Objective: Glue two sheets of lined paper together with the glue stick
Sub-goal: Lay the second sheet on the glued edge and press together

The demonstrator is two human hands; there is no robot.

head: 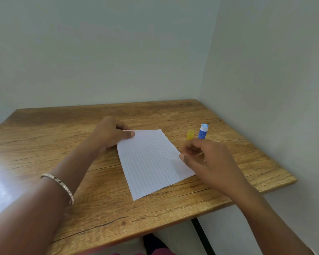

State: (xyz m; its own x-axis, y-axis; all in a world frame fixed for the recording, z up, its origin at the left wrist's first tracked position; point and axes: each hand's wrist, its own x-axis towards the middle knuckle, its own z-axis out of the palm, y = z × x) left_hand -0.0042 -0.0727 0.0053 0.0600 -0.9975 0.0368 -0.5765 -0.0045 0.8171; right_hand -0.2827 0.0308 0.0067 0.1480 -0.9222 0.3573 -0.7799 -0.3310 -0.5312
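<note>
**Head view.** A sheet of lined paper (151,162) is shown flat on the wooden table (63,137), a little right of centre. Its long axis runs from far to near and leans rightward at the near end. Only one sheet can be made out, and whether a second lies beneath it cannot be told. A faint darker band is seen along the right long edge, but its cause cannot be judged.

The far-left corner of the sheet is held by the left hand (109,134). The grip is narrow there, with the thumb laid on top of the corner and the fingers curled behind it. The right hand (210,159) is placed at the middle of the right long edge, with the thumb tip on that edge and the fingers curled just outside it. Whether this grip pinches the edge or merely rests on it cannot be told.

The glue stick (203,131) stands upright on the table, to the far side of the right hand and near its knuckles. The yellow cap (190,134) stands just beside it on the left, so the stick is taken to be uncapped.

The stick is separated from the left hand by the whole width of the sheet. Any reach for it is therefore judged to fall to the right hand, as a short move toward the far side, while the sheet is pinned by the left.
</note>
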